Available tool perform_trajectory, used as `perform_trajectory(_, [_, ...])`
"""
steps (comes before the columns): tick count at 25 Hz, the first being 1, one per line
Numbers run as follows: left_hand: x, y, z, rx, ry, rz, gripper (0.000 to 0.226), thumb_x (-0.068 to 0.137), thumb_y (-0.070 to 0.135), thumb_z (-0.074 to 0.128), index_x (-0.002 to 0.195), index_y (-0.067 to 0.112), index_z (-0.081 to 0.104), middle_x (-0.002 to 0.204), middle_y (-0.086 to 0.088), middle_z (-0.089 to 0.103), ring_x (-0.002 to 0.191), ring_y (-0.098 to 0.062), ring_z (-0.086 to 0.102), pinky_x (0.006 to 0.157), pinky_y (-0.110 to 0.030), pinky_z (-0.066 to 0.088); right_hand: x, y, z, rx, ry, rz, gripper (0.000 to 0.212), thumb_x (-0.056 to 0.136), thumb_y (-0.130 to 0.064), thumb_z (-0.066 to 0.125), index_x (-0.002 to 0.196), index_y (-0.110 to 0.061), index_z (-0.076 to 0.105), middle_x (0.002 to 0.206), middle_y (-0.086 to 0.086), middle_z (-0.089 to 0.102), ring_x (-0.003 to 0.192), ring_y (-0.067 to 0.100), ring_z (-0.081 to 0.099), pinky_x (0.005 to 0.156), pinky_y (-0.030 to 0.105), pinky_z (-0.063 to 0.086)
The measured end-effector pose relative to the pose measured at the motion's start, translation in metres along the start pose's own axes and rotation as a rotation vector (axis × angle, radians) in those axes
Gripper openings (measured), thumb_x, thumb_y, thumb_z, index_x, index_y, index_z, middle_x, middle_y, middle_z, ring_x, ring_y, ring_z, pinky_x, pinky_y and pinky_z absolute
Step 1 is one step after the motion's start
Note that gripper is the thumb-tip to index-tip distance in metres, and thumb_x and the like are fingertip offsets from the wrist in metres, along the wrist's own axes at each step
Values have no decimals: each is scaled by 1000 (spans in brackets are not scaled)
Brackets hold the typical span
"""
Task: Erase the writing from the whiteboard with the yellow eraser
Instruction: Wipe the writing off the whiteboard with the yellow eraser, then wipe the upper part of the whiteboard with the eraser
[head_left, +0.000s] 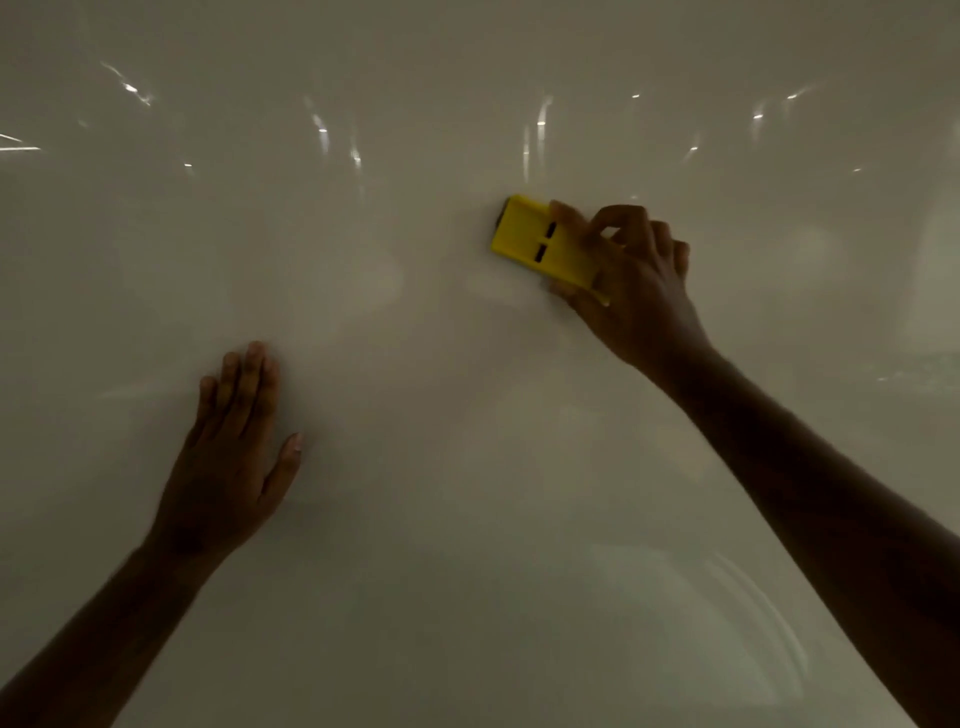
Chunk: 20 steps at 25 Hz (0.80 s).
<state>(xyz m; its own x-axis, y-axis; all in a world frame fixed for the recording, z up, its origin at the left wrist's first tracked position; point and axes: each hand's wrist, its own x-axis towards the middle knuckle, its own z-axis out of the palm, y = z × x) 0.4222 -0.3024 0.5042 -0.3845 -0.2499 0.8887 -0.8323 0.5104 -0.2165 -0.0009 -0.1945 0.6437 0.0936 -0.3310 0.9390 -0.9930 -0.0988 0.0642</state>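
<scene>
Whiteboard (467, 467) filled almost everything we could see, a pale glossy sheet with streaks of reflected light along its upper part and no writing that we could make out anywhere on it; the dim light and the blur may have hidden faint marks.

Against it we held our two hands well apart. Our left hand (234, 441) lay low and to the left, fingers straight and together, thumb out to the side, palm flat on the board and holding nothing. Our right hand (634, 280) was higher and to the right of centre, its fingers curled round the near end of the yellow eraser (540, 244), with the thumb below it and a fingertip on its upper edge.

That eraser sat pressed to the board just above the middle of the view. Its long axis ran up and to the left from our right hand, so the free end pointed away from the wrist, towards the upper left. Two dark slots crossed its back, and a dark strip showed at the far edge.

We judged that the next stroke belonged to the right hand alone, since the left was far from the eraser and served only as a brace.
</scene>
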Motion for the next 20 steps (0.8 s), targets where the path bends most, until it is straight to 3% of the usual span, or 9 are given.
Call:
perform_trajectory(8, [-4, 59, -22, -6, -72, -51, 77, 110, 42, 35, 169, -5, 17, 180, -19, 9, 168, -38, 9, 137, -42, 4, -45, 115, -27, 119, 121, 416, 75, 98, -47, 67, 163, -40, 30, 141, 14, 45, 120, 41, 48, 105, 53, 39])
perform_trajectory(11, [-14, 87, -33, -38, -89, -116, 77, 111, 43, 34, 170, -3, 13, 181, -17, 5, 168, -34, 4, 137, -46, 7, -66, 123, -25, 230, 158, 616, 77, 93, -43, 68, 162, -45, 31, 141, 13, 45, 121, 41, 48, 106, 54, 38])
perform_trajectory(13, [-25, 107, -39, -63, -114, -157, 78, 111, 43, 34, 170, -2, 12, 182, -15, 4, 169, -33, 3, 136, -52, 13, -76, 105, -16, 291, 171, 649, 79, 91, -42, 67, 162, -43, 33, 139, 13, 47, 118, 40, 49, 103, 52, 40])
perform_trajectory(16, [-43, 135, -52, -59, -170, -144, 78, 111, 44, 35, 170, -1, 12, 182, -15, 4, 169, -33, 4, 135, -54, 15, -104, 58, 4, 268, 120, 522, 75, 93, -44, 68, 161, -41, 35, 135, 8, 51, 113, 36, 49, 94, 47, 40])
perform_trajectory(20, [-65, 161, -62, -46, -236, -146, 77, 111, 44, 34, 171, 0, 11, 182, -13, 3, 169, -32, 3, 136, -51, 13, -151, 12, 28, 171, -64, 91, 67, 91, -37, 71, 153, -41, 45, 133, 7, 56, 111, 37, 54, 91, 47, 40])
